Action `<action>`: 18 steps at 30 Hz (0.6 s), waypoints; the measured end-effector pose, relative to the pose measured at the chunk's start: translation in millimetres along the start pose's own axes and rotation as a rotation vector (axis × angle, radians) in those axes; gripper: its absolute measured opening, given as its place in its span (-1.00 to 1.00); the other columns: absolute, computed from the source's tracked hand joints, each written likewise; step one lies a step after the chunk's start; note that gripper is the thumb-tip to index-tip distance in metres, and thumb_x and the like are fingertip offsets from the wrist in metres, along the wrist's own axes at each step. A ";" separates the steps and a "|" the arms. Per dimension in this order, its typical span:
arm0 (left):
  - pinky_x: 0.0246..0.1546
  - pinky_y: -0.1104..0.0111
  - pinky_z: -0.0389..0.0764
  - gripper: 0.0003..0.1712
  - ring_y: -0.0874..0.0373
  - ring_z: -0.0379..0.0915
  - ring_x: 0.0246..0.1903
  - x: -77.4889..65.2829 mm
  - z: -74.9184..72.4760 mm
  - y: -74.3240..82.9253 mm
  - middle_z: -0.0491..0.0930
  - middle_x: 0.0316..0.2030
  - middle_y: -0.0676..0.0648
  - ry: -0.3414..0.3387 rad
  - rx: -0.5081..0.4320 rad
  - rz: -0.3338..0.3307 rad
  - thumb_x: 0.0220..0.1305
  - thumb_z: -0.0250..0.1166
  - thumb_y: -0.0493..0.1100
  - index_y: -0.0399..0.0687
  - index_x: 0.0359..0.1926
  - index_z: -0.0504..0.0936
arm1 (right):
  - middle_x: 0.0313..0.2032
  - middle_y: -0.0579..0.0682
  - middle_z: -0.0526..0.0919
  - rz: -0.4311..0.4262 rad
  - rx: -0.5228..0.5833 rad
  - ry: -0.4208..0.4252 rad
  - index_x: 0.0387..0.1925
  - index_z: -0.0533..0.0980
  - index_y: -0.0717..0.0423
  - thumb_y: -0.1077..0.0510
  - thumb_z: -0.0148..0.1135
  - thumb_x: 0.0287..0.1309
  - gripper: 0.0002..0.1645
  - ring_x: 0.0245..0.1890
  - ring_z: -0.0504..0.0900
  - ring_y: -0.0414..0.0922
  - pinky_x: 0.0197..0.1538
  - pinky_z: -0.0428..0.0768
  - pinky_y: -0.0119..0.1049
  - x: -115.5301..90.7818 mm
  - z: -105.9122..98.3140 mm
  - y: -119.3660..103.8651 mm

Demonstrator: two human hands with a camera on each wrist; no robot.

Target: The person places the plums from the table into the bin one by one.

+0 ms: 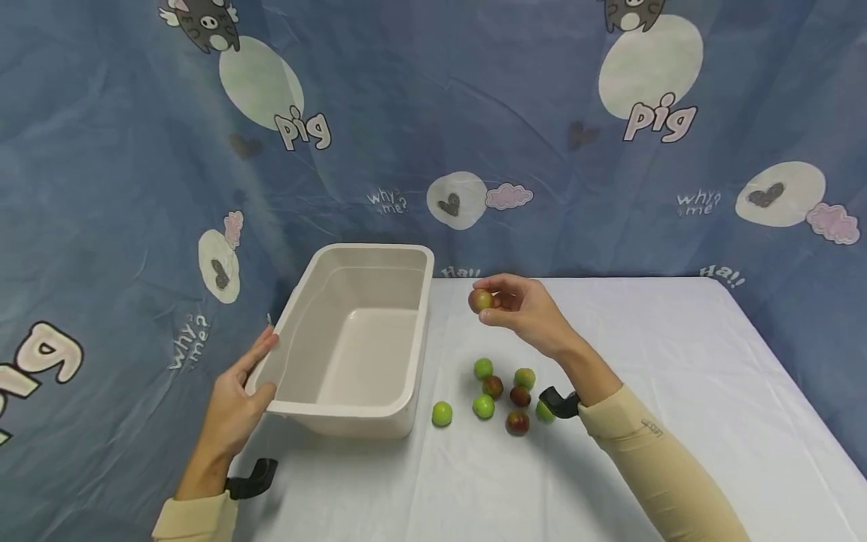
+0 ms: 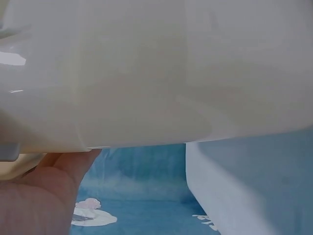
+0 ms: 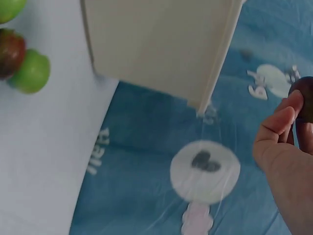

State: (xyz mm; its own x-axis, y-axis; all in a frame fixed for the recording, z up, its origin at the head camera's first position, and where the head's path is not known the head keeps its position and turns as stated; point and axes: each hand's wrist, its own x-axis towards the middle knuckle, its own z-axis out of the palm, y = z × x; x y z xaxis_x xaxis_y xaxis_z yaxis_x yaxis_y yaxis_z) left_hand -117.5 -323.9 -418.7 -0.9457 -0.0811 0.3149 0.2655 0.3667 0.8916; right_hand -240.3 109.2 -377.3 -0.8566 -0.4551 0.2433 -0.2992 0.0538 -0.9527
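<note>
My left hand grips the near-left rim of a cream plastic basin, thumb on the rim and fingers along its outer side. The basin is tilted and its inside shows bare. In the left wrist view the basin's smooth wall fills most of the picture, above part of the hand. My right hand pinches a reddish-yellow plum between thumb and fingers, up to the right of the basin. At the right wrist view's edge the same plum looks dark in the fingers.
Several small plums lie loose on the white-covered table, among them a green plum nearest the basin and a dark red plum. Part of one green plum is hidden behind the right wrist's black camera mount. A blue printed curtain hangs behind.
</note>
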 end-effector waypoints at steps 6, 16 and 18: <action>0.17 0.62 0.26 -0.14 0.15 0.02 0.51 -5.3 -3.9 -3.8 0.15 0.53 -0.19 -0.013 -0.024 -0.019 0.05 0.02 -0.68 -0.41 0.47 0.26 | 0.09 0.14 0.63 -0.030 0.032 -0.039 0.17 0.55 0.32 0.39 0.38 0.16 -0.49 -0.17 0.57 0.05 -0.10 0.61 -0.31 23.6 20.3 -6.0; 0.20 0.59 0.24 -0.12 0.13 0.01 0.51 -4.4 -3.6 -8.6 0.14 0.52 -0.27 0.001 -0.069 0.004 0.01 -0.01 -0.69 -0.41 0.46 0.28 | -0.04 0.15 0.69 -0.026 0.041 -0.077 0.15 0.57 0.32 0.40 0.40 0.13 -0.50 -0.21 0.59 0.05 -0.14 0.63 -0.30 47.5 39.7 -14.3; 0.22 0.58 0.22 -0.13 0.10 0.01 0.52 -4.1 -2.1 -8.9 0.16 0.52 -0.27 0.019 -0.080 0.010 0.00 -0.01 -0.69 -0.41 0.45 0.31 | -0.03 0.15 0.69 -0.023 0.038 -0.084 0.16 0.56 0.34 0.40 0.40 0.13 -0.49 -0.21 0.60 0.04 -0.15 0.62 -0.31 51.5 42.6 -15.9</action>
State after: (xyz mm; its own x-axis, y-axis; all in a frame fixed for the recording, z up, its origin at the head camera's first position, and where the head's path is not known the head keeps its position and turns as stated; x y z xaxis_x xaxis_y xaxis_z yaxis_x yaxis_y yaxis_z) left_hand -115.6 -328.9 -427.3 -0.9394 -0.0957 0.3293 0.2898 0.2921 0.9114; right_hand -261.8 47.0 -357.5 -0.8109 -0.5291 0.2501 -0.3004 0.0096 -0.9538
